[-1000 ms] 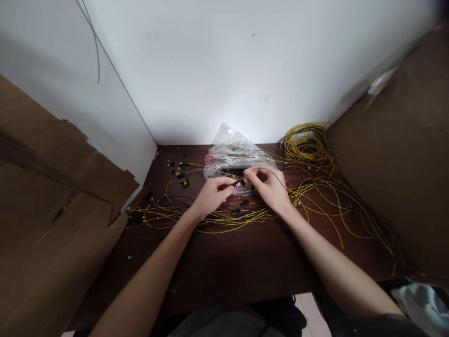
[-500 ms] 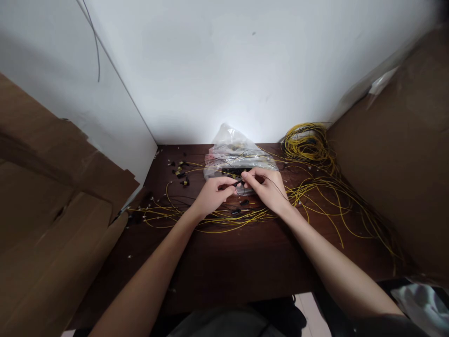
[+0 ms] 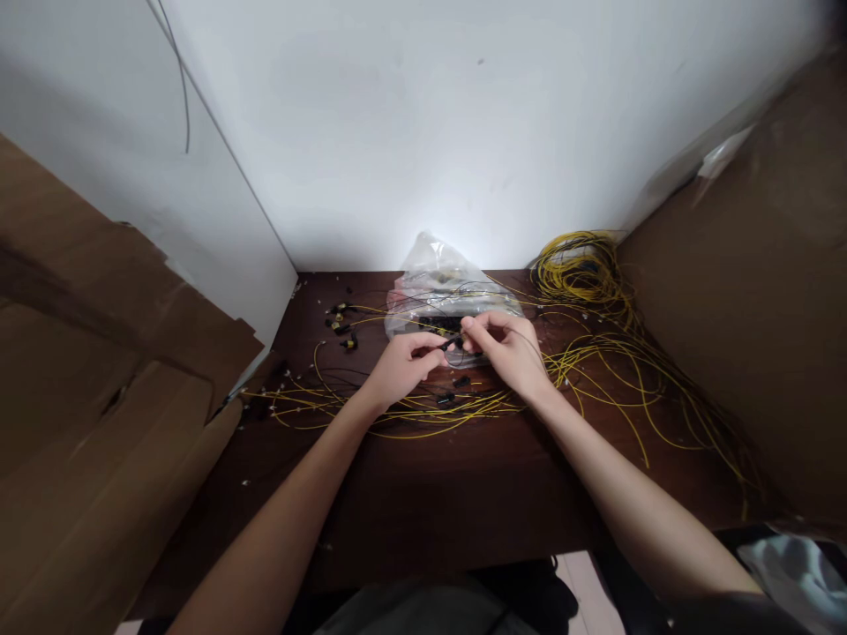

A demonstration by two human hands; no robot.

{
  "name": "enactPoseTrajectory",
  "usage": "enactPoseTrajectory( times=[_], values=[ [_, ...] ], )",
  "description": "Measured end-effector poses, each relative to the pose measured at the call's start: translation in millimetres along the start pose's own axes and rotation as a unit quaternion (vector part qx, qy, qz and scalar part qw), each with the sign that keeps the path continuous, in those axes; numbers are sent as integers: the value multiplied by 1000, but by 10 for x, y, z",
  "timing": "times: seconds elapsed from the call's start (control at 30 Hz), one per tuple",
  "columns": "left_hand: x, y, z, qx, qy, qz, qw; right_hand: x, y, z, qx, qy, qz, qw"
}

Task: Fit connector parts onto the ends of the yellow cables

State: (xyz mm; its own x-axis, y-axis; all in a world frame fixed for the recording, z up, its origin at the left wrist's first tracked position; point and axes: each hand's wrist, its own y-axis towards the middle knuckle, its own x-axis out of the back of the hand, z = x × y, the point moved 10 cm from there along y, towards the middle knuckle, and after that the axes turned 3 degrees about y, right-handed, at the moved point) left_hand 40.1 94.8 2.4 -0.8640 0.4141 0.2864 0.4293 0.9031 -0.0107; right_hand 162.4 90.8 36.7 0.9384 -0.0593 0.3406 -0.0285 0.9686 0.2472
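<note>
At the far left, brown cardboard [image 3: 99,494] stands against the dark bench [image 3: 423,494]. Next to it, the ends of a bundle of yellow wires [image 3: 430,432] fan out, several with small pale tips; the bundle runs rightward across the bench, passing beneath both forearms. Behind the left part of the bundle lies a small group of black-and-yellow connectors [image 3: 348,341]. The left hand [image 3: 401,366] grips a slim black connector [image 3: 453,342] between thumb and index finger; the connector is located above the near edge of a clear plastic bag [image 3: 437,265], between the two hands. Two black pieces [image 3: 445,399] lie on the bench just in front. The right hand [image 3: 514,354] pinches a thin dark wire [image 3: 522,327] close to the connector, the wire trailing back over the hand. Further right, a coil of yellow wire [image 3: 573,282] rests near the rear wall [image 3: 463,159], beside a brown panel [image 3: 747,353].
</note>
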Motion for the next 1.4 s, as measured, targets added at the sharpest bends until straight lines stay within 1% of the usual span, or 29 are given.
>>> enactPoseTrajectory(
  times=[0.13, 0.2, 0.33, 0.63, 0.8, 1.0, 1.07, 1.13, 1.3, 1.4],
  values=[
    [-7, -1, -2, 4, -6, 6, 1000, -114, -17, 8, 5, -10, 49, 999],
    [-7, -3, -7, 5, -7, 6, 1000, -147, -24, 4, 8, -25, 63, 998],
    [-3, -6, -15, 4, -5, 2, 1000, -159, -26, -19, 6, -52, 69, 996],
    [-10, 5, 23, 4, -4, 5, 1000, -165, -28, 0, 15, -51, 71, 996],
    [-13, 6, 24, 1, 3, 9, 1000, -138, -24, 10, 16, -50, 57, 997],
    [-21, 2, 19, 0, 1, 13, 1000, 38, -5, -5, 12, -51, -19, 998],
    [-21, 1, 10, -3, 0, 13, 1000, 55, -2, -3, 12, -44, -26, 999],
    [-17, 0, -2, -8, -1, 11, 1000, 26, -2, 6, 14, -33, -13, 999],
    [-16, -1, -7, -7, -4, 9, 1000, -118, -30, 72, 33, -32, 46, 998],
    [-15, 0, 7, 3, -11, 7, 1000, -145, -33, 88, 32, -32, 53, 998]
  ],
)
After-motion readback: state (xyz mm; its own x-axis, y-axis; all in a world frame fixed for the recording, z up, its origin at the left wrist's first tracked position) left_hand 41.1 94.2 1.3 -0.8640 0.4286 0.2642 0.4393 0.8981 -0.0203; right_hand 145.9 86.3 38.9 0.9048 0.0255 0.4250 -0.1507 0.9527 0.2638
